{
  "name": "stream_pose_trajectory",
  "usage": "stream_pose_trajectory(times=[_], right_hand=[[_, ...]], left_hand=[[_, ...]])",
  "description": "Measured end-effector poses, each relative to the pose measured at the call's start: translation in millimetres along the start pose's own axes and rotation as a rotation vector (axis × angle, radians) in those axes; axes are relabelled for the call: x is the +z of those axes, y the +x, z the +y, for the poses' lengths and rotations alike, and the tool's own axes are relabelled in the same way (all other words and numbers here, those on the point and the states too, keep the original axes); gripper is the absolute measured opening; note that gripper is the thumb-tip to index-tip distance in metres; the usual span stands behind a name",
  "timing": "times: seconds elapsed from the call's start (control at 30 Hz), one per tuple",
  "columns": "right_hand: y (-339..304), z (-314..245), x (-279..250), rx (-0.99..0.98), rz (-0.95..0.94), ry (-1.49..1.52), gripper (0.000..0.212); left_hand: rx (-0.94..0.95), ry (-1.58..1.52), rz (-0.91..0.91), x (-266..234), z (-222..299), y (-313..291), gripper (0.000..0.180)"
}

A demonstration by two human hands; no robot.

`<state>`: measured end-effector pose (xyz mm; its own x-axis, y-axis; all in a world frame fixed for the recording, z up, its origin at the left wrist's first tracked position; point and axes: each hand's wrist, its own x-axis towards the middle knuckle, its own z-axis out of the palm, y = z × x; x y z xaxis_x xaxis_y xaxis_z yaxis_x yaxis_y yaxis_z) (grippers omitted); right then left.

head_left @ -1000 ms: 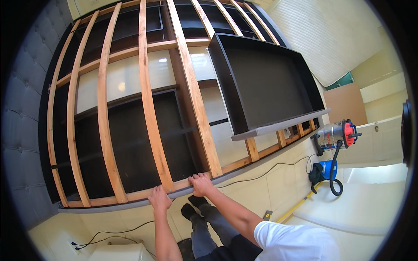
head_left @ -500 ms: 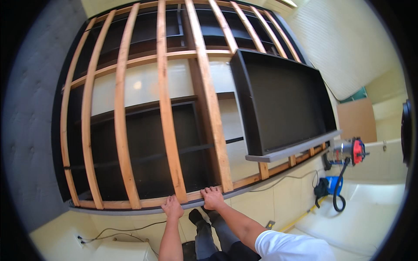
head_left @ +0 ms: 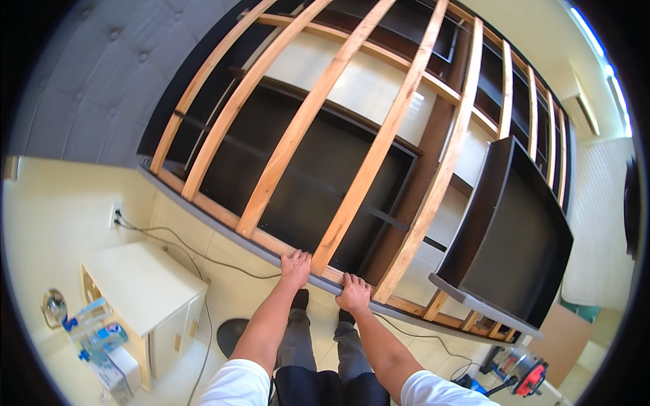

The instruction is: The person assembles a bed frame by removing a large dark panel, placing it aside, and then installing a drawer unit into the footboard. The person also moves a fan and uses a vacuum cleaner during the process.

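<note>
A bed frame with a grey padded side rail (head_left: 326, 284) and light wooden slats (head_left: 365, 183) stretches across the view in front of me. My left hand (head_left: 296, 267) is closed over the top of the rail, fingers on its inner side. A short way to the right, past one slat's end, my right hand (head_left: 354, 292) grips the same rail, fingers curled over it. Below the slats lies a large black drawer (head_left: 298, 162). Another black drawer (head_left: 521, 237) with a grey front rests on top of the slats at the right.
A grey tufted headboard (head_left: 88, 88) stands at upper left. At lower left are a white cabinet (head_left: 145, 277), plastic bottles (head_left: 105, 335) and a wall outlet (head_left: 116, 215) with cords. A red-topped shop vacuum (head_left: 525, 372) is at lower right, near a pale mattress (head_left: 599, 223).
My view has swung left and tilted, bringing the white cabinet and bottles into sight. Both hands keep their places on the rail, and the drawer on the slats appears farther right.
</note>
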<state>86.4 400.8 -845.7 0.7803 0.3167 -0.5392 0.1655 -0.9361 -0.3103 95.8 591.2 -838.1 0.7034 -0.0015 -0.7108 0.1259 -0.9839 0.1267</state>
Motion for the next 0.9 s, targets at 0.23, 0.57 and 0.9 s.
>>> stream_pose_trajectory(times=[0.23, 0.57, 0.9], right_hand=[[-0.3, 6.9, 1.9, -0.061, -0.021, 0.042, 0.035], [-1.9, 6.6, -2.5, -0.027, 0.017, -0.021, 0.037], [-3.8, 16.2, 0.4, -0.013, -0.091, -0.007, 0.054]], left_hand=[[-0.022, -0.005, 0.087, 5.1, 7.6, -5.3, 0.039], [0.017, -0.027, 0.329, 15.8, 4.8, -6.8, 0.032], [0.019, -0.063, 0.32, 23.4, 11.9, -14.0, 0.033]])
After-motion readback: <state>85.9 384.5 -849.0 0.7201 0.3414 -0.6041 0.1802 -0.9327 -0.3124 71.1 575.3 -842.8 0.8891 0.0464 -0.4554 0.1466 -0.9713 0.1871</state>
